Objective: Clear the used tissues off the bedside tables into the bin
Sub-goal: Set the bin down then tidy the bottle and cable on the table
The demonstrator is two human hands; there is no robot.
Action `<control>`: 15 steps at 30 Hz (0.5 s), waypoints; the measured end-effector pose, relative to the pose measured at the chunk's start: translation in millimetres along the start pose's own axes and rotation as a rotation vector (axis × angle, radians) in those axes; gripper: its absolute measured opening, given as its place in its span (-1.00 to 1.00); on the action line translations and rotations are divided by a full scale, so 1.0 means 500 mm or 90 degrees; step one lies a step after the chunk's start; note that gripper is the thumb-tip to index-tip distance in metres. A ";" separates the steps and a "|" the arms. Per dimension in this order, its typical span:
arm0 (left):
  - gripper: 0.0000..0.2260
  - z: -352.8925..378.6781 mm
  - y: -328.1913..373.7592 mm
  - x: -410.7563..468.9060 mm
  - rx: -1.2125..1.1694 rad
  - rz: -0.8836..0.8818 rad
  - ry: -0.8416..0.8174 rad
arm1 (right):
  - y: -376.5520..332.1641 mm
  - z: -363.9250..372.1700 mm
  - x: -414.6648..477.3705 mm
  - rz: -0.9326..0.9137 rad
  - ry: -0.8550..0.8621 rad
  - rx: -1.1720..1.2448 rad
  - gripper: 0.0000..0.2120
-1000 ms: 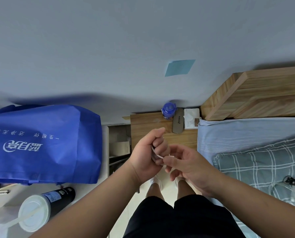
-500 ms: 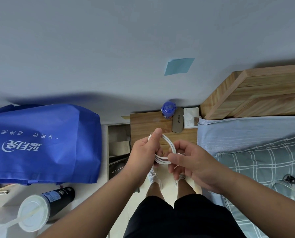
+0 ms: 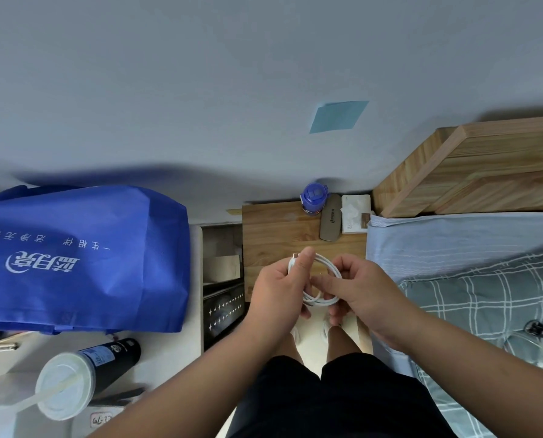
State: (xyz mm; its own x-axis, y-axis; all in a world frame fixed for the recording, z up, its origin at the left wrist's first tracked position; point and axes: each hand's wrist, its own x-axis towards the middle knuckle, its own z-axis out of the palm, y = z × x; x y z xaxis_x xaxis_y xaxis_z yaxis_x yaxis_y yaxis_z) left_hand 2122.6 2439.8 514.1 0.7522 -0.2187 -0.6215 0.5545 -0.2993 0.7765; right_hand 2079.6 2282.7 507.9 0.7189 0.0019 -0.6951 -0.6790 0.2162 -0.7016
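blue tote bag [image 3: 83, 257], lidded cup [image 3: 64, 384], blue bottle [image 3: 314, 199], checked bedding [image 3: 485, 298]

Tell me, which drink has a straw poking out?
The black cup with the white lid, on the white desk beside the blue bag. The blue-capped bottle on the wooden bedside table has none.

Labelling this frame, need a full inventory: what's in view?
note: 1, light blue, on wall
tote bag: 1, blue, far left
lidded cup: 1, black, white lid, bottom left
bedside table: 1, wood, centre
bottle: 1, blue, table's back edge
case: 1, grey, right of bottle
tissue pack: 1, white, table's back right corner
headboard: 1, wood, upper right
blanket: 1, grey-green plaid, right
cable: 1, white, coiled, held in both hands
left hand: 1, pinches cable
right hand: 1, holds coil
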 end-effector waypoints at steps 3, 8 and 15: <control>-0.49 0.006 -0.011 0.011 -0.056 -0.056 0.075 | 0.003 0.015 -0.006 -0.033 0.045 -0.027 -0.85; -0.54 0.002 -0.022 0.026 -0.161 -0.055 0.053 | 0.024 0.023 -0.014 -0.005 0.028 0.150 -0.53; -0.61 -0.003 -0.042 0.044 -0.082 -0.055 0.011 | 0.055 0.001 0.022 0.089 0.030 0.239 -0.92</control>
State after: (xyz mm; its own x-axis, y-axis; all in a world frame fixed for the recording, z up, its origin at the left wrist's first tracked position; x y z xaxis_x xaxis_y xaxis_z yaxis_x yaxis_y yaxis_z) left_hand 2127.9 2442.8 484.5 0.7051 -0.1813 -0.6855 0.6577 -0.1940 0.7279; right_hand 2068.8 2289.2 481.1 0.6097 0.0143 -0.7925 -0.6622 0.5587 -0.4994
